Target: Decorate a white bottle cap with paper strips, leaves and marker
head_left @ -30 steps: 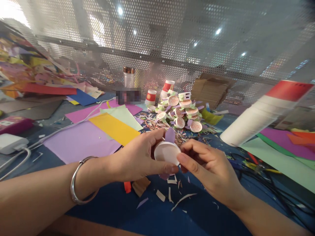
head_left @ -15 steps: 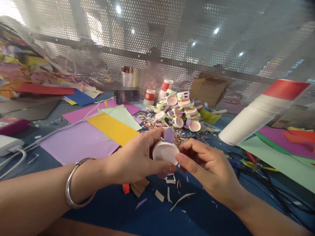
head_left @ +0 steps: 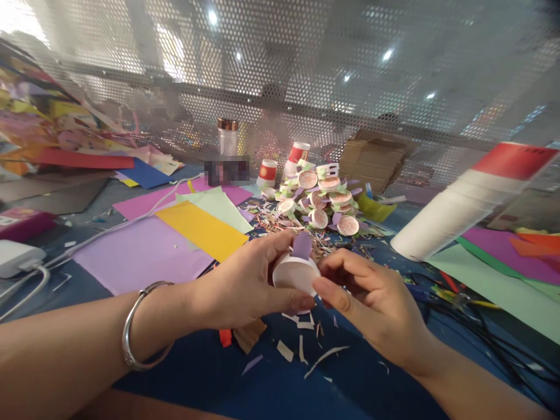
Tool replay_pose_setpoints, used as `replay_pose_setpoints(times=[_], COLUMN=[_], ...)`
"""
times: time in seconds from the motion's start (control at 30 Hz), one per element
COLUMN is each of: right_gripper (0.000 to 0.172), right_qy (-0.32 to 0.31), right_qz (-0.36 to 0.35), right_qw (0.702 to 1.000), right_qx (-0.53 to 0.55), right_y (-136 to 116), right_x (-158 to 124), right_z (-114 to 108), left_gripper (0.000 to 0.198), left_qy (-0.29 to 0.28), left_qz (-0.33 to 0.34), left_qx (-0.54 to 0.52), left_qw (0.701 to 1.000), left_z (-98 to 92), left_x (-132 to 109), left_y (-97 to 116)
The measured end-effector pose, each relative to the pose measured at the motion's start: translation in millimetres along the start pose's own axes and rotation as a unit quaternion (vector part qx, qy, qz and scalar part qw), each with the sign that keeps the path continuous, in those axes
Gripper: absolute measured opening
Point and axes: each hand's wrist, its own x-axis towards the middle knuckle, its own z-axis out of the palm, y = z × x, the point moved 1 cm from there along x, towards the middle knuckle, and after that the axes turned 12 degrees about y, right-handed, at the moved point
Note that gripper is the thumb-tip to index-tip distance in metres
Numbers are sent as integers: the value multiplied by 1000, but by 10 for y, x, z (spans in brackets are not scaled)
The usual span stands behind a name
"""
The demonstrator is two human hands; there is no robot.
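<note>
A short round white paper cup piece [head_left: 294,275] is in my left hand [head_left: 242,289], with the thumb along its near rim and the fingers behind it. A purple paper tab [head_left: 301,246] stands up from its far edge. My right hand [head_left: 376,303] pinches the right side of the same piece between thumb and fingertips; the index fingertip is partly hidden. Beyond my hands lies a heap of similar cup pieces [head_left: 348,225] with purple and green paper tabs. White and purple paper scraps [head_left: 285,350] are scattered below my hands.
At right leans a long stack of paper cups [head_left: 455,204]; black cables [head_left: 476,326] lie nearer. Purple [head_left: 140,254] and yellow paper [head_left: 201,227] spread at left, crossed by a white cord [head_left: 91,239]. A lidded jar [head_left: 228,140] and cardboard [head_left: 371,157] stand behind.
The cup piece has tilted slightly in my hands, so less of its inside shows. Both hands keep their grip, and the whole view has shifted a little.
</note>
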Motion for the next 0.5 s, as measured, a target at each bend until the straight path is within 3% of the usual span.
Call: replay_pose_setpoints(times=[0.2, 0.37, 0.5], right_gripper=[19, 18, 21], right_qy=[2, 11, 28], right_qz=[-4, -10, 6], right_qw=[1000, 1000, 1000], right_qx=[-10, -4, 0], right_y=[2, -3, 11], right_x=[15, 26, 32], right_z=[11, -12, -45], left_gripper=[34, 40, 32], left_qy=[15, -5, 17], left_qz=[9, -42, -42], left_qx=[41, -77, -72], left_qw=[999, 996, 996], left_z=[-1, 13, -15], left_x=[5, -2, 19], left_y=[37, 21, 18])
